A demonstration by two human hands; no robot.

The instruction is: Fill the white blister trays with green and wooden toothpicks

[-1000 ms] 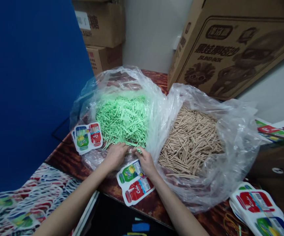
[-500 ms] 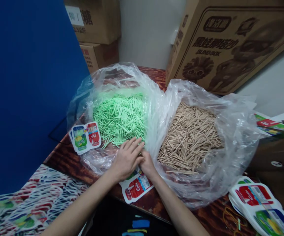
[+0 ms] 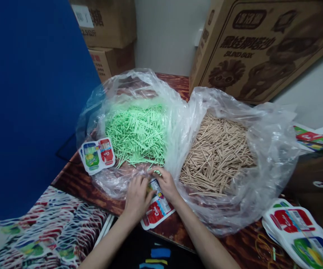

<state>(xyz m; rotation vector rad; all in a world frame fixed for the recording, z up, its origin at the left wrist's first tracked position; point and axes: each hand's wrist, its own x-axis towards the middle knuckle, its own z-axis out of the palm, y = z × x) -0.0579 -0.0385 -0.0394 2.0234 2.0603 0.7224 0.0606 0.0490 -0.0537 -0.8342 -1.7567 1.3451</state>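
Note:
Near the table's front edge lies a printed cola card (image 3: 156, 213) with clear pockets, partly covered by my hands. My left hand (image 3: 137, 197) is closed on its left side, fingers bent and thumb across the card. Just above the card, my right hand (image 3: 166, 184) pinches a small bundle of green sticks (image 3: 157, 172), whose ends poke up by the fingers. Right behind my hands, a heap of light green sticks (image 3: 139, 130) fills an open clear plastic bag (image 3: 139, 76). A second clear bag (image 3: 276, 138) to the right holds brown sticks (image 3: 217, 157).
At the bag's left rim lie a few more printed cards (image 3: 98, 155). A stack of cards (image 3: 292, 228) and rubber bands (image 3: 263, 244) lie at right. Many packed cards (image 3: 55, 224) fill the lower left. Cardboard boxes (image 3: 245, 48) and a blue panel (image 3: 32, 112) surround the table.
My left hand has drawn back toward me from over my right hand and down onto the card. The green bundle in my right hand now shows, and more of the card is uncovered.

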